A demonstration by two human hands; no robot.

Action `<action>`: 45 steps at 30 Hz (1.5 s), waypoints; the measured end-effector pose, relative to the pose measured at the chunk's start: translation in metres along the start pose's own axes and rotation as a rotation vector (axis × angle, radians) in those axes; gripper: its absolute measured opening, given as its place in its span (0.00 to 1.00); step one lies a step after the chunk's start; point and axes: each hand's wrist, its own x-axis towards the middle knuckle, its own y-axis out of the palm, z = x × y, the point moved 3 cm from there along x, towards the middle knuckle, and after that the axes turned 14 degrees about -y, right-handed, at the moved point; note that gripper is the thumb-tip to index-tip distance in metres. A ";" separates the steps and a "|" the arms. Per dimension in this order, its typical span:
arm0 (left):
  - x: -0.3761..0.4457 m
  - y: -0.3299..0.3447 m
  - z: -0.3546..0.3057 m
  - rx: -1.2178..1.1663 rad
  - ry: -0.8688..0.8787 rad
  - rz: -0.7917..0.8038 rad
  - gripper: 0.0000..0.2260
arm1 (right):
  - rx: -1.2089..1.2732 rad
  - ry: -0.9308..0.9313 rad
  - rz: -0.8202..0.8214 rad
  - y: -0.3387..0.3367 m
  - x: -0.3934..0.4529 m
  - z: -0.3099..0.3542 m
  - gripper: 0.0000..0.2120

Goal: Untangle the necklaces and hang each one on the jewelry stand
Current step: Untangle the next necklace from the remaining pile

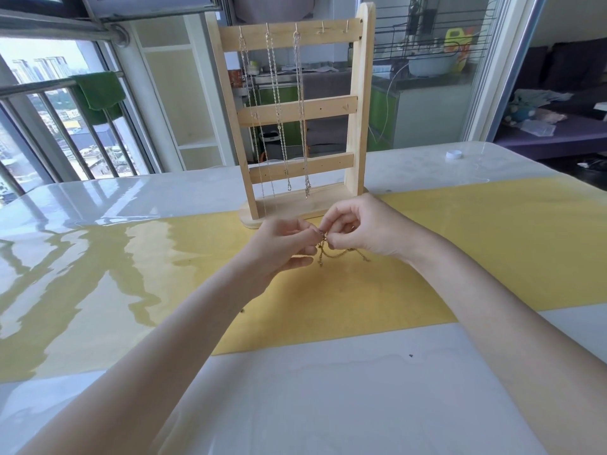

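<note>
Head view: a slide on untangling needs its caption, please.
Both hands pinch a tangled gold chain; three necklaces hang on the stand.

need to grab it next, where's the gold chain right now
In the head view the gold chain sits centre frame, pinched between the left hand and right hand, dangling over the yellow mat just in front of the wooden stand.
</note>
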 end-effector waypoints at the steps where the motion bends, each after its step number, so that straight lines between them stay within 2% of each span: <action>1: 0.001 0.000 0.001 -0.034 -0.022 0.022 0.07 | -0.024 -0.006 0.007 0.000 0.000 0.001 0.11; 4: 0.001 0.002 0.002 -0.081 -0.049 0.026 0.06 | -0.101 -0.010 0.027 0.000 0.001 0.002 0.08; 9: -0.002 0.004 -0.003 -0.096 0.042 -0.101 0.08 | -0.064 0.013 -0.051 -0.002 0.000 0.001 0.08; 12: -0.003 0.006 -0.006 -0.019 0.143 -0.104 0.09 | 0.119 0.070 -0.074 -0.003 -0.002 -0.003 0.08; 17: -0.004 0.011 -0.006 0.386 0.410 -0.199 0.09 | 0.502 0.163 -0.067 0.002 -0.006 -0.012 0.09; 20: -0.002 0.009 -0.005 0.446 0.453 -0.247 0.08 | 0.626 0.176 -0.073 0.002 -0.006 -0.016 0.06; 23: -0.003 0.006 -0.005 0.422 0.443 -0.265 0.09 | 0.623 0.172 -0.116 0.001 -0.005 -0.017 0.03; 27: -0.003 0.006 -0.006 0.374 0.409 -0.239 0.10 | 0.628 0.190 -0.156 -0.001 -0.005 -0.017 0.05; 32: -0.004 0.008 -0.006 0.351 0.408 -0.207 0.09 | 0.509 0.202 -0.153 -0.003 -0.004 -0.017 0.05; 35: -0.005 0.008 -0.007 0.270 0.359 -0.221 0.09 | 0.410 0.197 -0.113 -0.001 -0.005 -0.017 0.01; 39: -0.004 0.005 -0.008 0.170 0.348 -0.251 0.10 | 0.359 0.185 -0.082 -0.001 -0.007 -0.017 0.08; 45: -0.004 0.007 -0.007 0.317 0.449 -0.247 0.10 | 0.328 0.195 -0.051 0.000 -0.008 -0.014 0.09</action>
